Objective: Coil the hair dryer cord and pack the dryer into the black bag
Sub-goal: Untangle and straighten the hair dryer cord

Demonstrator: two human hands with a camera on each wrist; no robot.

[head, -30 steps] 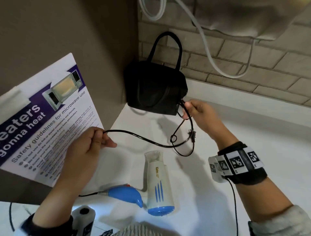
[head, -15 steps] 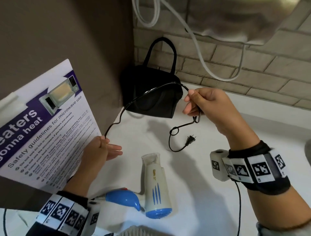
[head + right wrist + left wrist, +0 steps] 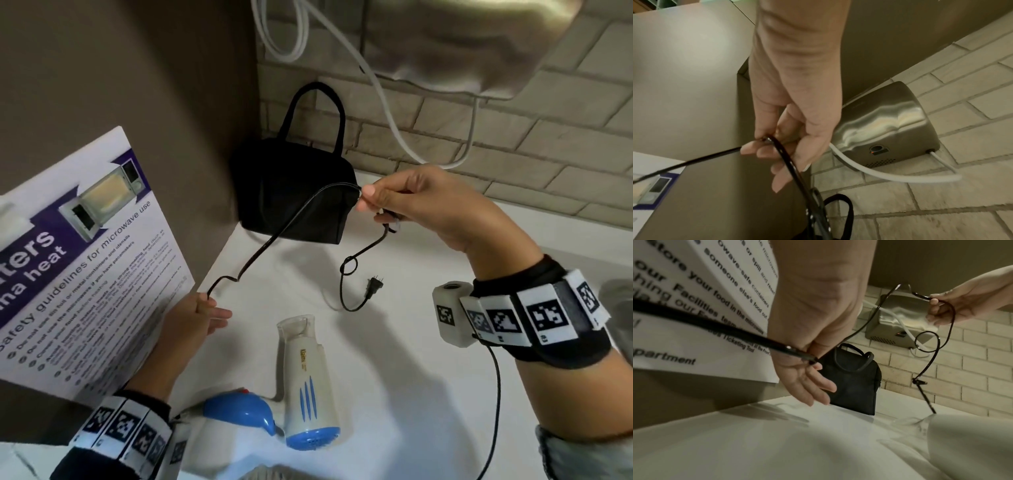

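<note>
A white and blue hair dryer [image 3: 305,380] lies on the white counter [image 3: 428,359] near me. Its black cord [image 3: 284,226] arcs up from my left hand [image 3: 209,305] to my right hand [image 3: 368,198]. From there it hangs down in a small loop to the plug [image 3: 374,286] just above the counter. My left hand [image 3: 812,363] pinches the cord [image 3: 731,331] between thumb and forefinger, the other fingers straight. My right hand [image 3: 766,146] pinches the cord [image 3: 791,164] in front of the black bag [image 3: 291,192], which stands in the corner.
A microwave safety poster [image 3: 85,260] leans on the left wall beside my left hand. A steel wall-mounted dryer [image 3: 462,44] with a white hose [image 3: 387,102] hangs on the brick wall above the bag. Open counter lies to the right of the hair dryer.
My right hand has lifted the cord from the bag's lower corner to its top. My left hand has dropped lower and nearer the poster, so the cord now arcs upward.
</note>
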